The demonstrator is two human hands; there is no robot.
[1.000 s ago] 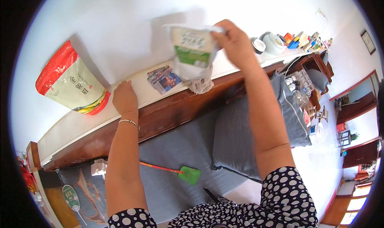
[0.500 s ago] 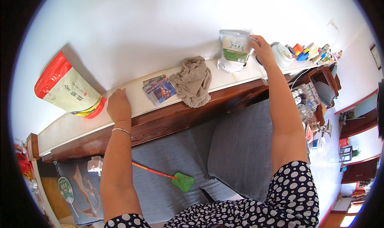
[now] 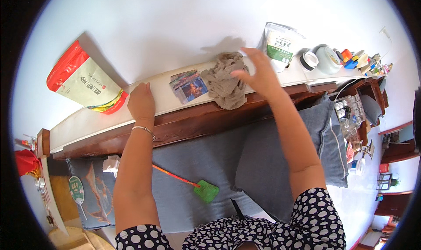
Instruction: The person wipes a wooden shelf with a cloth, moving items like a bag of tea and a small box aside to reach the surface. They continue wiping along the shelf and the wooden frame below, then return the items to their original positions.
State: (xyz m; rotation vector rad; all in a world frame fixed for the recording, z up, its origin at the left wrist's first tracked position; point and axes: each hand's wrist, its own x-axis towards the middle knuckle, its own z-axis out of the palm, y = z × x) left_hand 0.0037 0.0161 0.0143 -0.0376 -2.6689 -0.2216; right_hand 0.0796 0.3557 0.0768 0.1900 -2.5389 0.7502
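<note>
My right hand (image 3: 262, 73) hovers over the right side of a crumpled grey-brown cloth (image 3: 224, 84) on the white ledge, thumb and fingers apart, holding nothing. To its right a white and green pouch (image 3: 280, 48) stands upright against the wall. My left hand (image 3: 141, 103) rests closed on the ledge, knuckles down; nothing shows sticking out of it. Just left of that hand leans a large red and cream pouch (image 3: 85, 81). Between my hands, next to the cloth, lie a few overlapping picture cards (image 3: 189, 87).
Farther right on the ledge (image 3: 66, 138) are a white jar lid (image 3: 309, 61), a pale round pot (image 3: 328, 60) and small colourful objects. Below are a grey sofa, a grey cushion (image 3: 276, 162), a green fly swatter (image 3: 206, 191) and a round hand fan (image 3: 76, 190).
My right hand has let go of the white and green pouch and moved left to the cloth, opening. The view has shifted slightly; my left hand stays closed on the ledge.
</note>
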